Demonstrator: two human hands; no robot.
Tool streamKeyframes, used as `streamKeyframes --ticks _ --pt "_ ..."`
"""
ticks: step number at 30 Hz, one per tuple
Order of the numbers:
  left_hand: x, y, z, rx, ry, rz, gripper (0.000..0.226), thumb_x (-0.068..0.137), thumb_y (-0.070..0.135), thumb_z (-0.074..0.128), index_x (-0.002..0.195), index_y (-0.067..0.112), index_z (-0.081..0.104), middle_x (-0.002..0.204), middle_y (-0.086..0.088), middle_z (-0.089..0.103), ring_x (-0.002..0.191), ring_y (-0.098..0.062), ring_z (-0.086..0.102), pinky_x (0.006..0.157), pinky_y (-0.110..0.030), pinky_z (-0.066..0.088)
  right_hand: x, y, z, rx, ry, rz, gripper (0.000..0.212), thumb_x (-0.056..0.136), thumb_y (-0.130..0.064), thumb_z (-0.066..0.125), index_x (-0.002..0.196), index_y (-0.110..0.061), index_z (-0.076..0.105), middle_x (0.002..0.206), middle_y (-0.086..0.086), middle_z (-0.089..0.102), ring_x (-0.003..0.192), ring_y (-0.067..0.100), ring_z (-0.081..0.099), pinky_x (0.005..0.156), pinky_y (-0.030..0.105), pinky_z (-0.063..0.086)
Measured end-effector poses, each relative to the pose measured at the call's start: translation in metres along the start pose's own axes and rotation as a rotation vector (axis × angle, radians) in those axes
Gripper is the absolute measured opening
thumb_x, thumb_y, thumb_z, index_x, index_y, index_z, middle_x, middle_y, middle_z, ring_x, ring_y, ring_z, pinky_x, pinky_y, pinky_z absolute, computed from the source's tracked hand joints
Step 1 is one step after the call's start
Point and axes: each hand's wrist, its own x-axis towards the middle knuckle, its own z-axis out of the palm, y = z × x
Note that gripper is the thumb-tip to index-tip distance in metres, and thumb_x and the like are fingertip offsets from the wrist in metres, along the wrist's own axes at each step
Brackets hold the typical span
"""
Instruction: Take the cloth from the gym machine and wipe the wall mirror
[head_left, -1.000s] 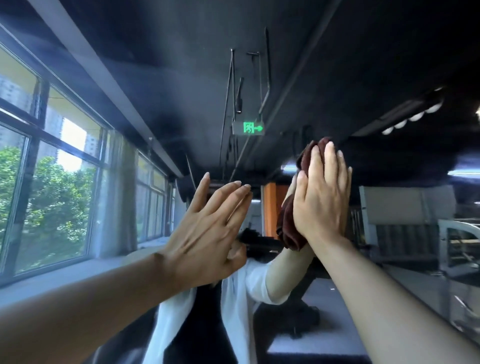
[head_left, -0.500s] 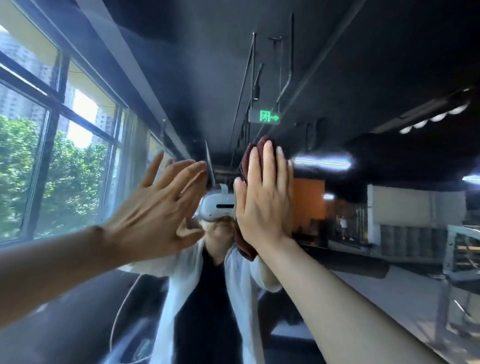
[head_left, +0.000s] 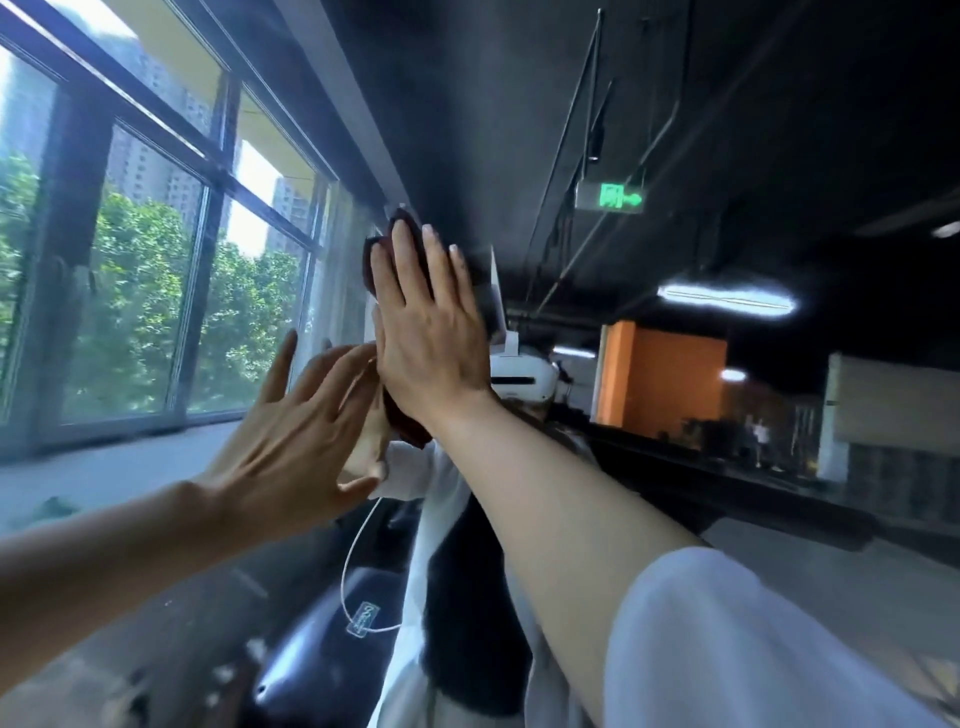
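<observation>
The right hand (head_left: 434, 338), fingers straight, presses the dark red cloth (head_left: 382, 254) flat against the wall mirror (head_left: 675, 130), its length running along the fingers (left hand (head_left: 296, 441), spread and empty, hovers just below-left).

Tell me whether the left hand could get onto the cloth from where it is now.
Probably yes. The left hand is raised with straight fingers just beside the right hand, which presses the dark red cloth flat to the mirror. Only the cloth's edges are exposed.
</observation>
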Motion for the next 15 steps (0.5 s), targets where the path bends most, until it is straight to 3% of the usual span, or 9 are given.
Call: streamKeyframes --ticks 3,5,10,15 --pt "0.003 0.026 0.0 0.001 -0.015 0.06 0.105 0.062 0.06 0.078 0.138 -0.007 0.049 0.14 -0.025 0.048 0.131 -0.037 0.039 0.113 -0.067 0.018 -0.024 0.02 -0.004 0.014 -0.002 -0.04 0.057 0.102 -0.024 0.042 0.157 -0.011 0.032 0.166 0.011 0.024 0.152 0.033 0.022 0.125 0.046 0.011" --pt "0.008 0.046 -0.002 -0.025 -0.003 0.103 0.109 0.055 0.054 0.086 0.138 -0.006 0.05 0.141 -0.022 0.047 0.131 -0.036 0.04 0.112 -0.069 0.021 -0.046 0.044 -0.009 0.019 0.008 -0.03 0.055 0.101 -0.023 0.041 0.155 -0.009 0.036 0.164 0.013 0.029 0.151 0.034 0.026 0.125 0.047 0.015" --pt "0.032 0.095 -0.006 -0.048 -0.004 0.202 0.106 0.059 0.051 0.081 0.144 -0.001 0.047 0.149 -0.019 0.043 0.137 -0.035 0.04 0.116 -0.065 0.009 -0.109 0.126 -0.031 -0.017 0.012 0.079 0.054 0.103 -0.027 0.041 0.153 -0.006 0.039 0.161 0.016 0.032 0.149 0.036 0.028 0.123 0.05 0.022" --pt "0.042 0.133 -0.003 -0.083 0.019 0.292 0.099 0.063 0.042 0.073 0.147 -0.001 0.043 0.152 -0.02 0.041 0.139 -0.036 0.036 0.116 -0.067 0.013 -0.177 0.204 -0.05 -0.079 0.019 0.266 0.054 0.106 -0.028 0.032 0.155 -0.007 0.035 0.163 0.017 0.026 0.151 0.035 0.023 0.126 0.047 0.013"
